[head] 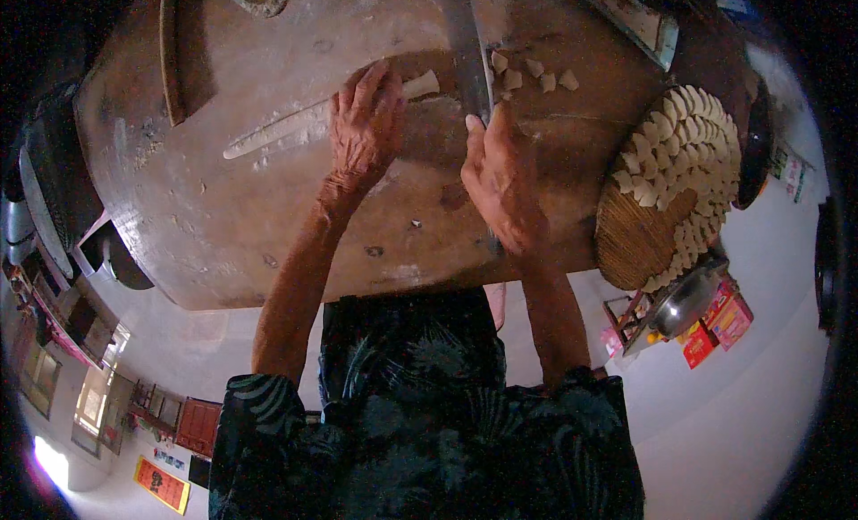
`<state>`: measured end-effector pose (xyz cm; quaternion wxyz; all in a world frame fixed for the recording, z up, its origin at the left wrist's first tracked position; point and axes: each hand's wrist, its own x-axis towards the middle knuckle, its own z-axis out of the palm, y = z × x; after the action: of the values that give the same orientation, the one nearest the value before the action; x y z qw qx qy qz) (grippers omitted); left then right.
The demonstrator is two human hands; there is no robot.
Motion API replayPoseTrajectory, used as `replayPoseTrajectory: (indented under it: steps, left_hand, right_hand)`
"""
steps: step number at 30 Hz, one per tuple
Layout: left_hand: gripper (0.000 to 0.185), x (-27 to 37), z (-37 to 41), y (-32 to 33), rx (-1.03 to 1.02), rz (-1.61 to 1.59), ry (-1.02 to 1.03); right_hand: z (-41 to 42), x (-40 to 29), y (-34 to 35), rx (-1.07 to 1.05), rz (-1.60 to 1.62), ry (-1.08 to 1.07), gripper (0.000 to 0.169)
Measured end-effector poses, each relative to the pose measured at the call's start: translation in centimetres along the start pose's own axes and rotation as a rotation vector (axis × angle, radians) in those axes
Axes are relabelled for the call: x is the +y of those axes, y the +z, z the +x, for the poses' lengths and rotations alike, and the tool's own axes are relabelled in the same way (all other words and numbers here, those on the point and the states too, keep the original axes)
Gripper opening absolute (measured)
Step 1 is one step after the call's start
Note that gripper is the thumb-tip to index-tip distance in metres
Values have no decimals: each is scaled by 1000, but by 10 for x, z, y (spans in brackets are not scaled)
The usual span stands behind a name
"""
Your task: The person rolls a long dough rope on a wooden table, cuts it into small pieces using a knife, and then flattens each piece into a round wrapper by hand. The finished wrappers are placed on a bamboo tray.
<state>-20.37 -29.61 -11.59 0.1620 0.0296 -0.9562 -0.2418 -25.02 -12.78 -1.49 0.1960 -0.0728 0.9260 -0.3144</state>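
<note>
A long, floured rope of dough (281, 132) lies aslant on the wooden board (221, 238). My left hand (365, 117) is over it with the fingers curled around it, and a cut end of the dough sticks out to the right. My right hand (499, 171) grips a large kitchen knife (469, 44), whose blade points away from me and stands just right of that end, apart from it. Several small cut dough pieces (534, 68) lie right of the blade. The knife's handle is mostly hidden by my right hand.
At the right, a round woven tray (630, 238) bears many rows of dumplings (684, 131). Below it are a metal bowl (684, 309) and red packages (720, 319). A slim wooden stick (171, 57) lies at the upper left. The board's near edge runs before my body.
</note>
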Motion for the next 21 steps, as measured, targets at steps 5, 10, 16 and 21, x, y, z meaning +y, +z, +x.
replayPoseTrajectory:
  steps: [5,10,16,21]
  left_hand:
    - [36,1,-7,-4,-21,-47,10]
    - [37,-1,-11,-1,19,-78,21]
    - [42,-4,-15,-1,-18,-55,33]
    - [45,-5,-13,-6,-9,-25,30]
  right_hand:
    - [-16,-6,-3,-69,-61,-303,15]
    - [-18,-11,2,-139,-81,-258,15]
    - [-26,5,34,-6,-9,-217,14]
    - [-8,9,26,-44,32,-155,18]
